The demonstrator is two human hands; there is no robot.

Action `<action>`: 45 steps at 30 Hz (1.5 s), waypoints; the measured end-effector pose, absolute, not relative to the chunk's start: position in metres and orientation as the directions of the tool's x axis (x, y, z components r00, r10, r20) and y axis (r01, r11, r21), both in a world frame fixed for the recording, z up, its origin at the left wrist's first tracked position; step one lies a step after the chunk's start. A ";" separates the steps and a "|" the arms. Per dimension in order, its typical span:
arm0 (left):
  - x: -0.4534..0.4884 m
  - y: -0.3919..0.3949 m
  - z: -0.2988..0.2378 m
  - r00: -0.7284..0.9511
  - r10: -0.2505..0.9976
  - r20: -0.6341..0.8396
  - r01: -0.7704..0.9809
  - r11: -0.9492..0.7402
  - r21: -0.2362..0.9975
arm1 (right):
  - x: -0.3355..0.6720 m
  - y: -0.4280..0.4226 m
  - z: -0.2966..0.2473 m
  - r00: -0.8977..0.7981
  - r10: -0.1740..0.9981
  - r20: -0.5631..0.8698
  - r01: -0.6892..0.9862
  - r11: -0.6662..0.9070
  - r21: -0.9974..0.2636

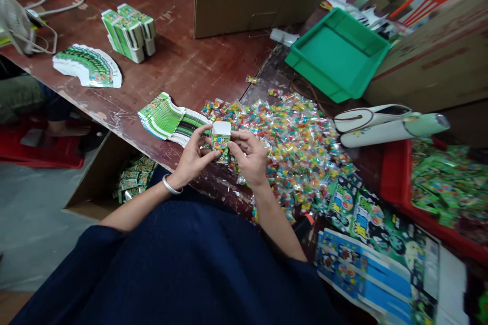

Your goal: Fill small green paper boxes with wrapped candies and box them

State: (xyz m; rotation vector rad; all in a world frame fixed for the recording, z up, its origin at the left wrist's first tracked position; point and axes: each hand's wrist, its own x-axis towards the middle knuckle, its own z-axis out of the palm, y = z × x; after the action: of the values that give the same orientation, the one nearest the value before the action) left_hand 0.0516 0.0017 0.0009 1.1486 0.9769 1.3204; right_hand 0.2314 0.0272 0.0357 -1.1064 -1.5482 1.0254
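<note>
The box (pixel 221 146) is between the flat boxes (pixel 162 118) and the candy (pixel 301 152), held by both hands: left hand (pixel 196 155) and right hand (pixel 249 157) each have a fingertip grip on its sides, its flap (pixel 221 128) raised. Squeezing too hard could crush the thin card; tipping it might spill any contents, which are hidden. A leftward swing could topple the flat boxes, a rightward one scatter candy. The surface's (pixel 183 61) near edge runs close by, an open carton (pixel 89 183) below it at left; the roomiest bare stretch lies beyond the flat boxes.
</note>
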 end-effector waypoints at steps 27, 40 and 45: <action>0.044 -0.001 0.017 0.089 0.995 0.044 -0.134 -0.031 0.991 | 0.218 0.037 0.043 -0.202 0.965 0.167 0.027 0.176 -0.984; 0.033 -0.006 0.021 0.186 0.975 0.117 -0.022 -0.115 0.993 | 0.220 0.048 0.049 -0.171 0.980 0.106 0.140 0.131 -0.981; 0.031 -0.003 0.021 0.141 0.984 0.112 -0.070 -0.103 0.992 | 0.212 0.034 0.050 -0.182 0.943 0.277 0.207 0.313 -0.927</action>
State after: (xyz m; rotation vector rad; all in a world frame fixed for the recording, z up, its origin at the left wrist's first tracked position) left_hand 0.0312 -0.0032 0.0207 1.3058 1.0033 1.2075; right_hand 0.2116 0.0343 0.0497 -1.0670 -1.6206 0.9635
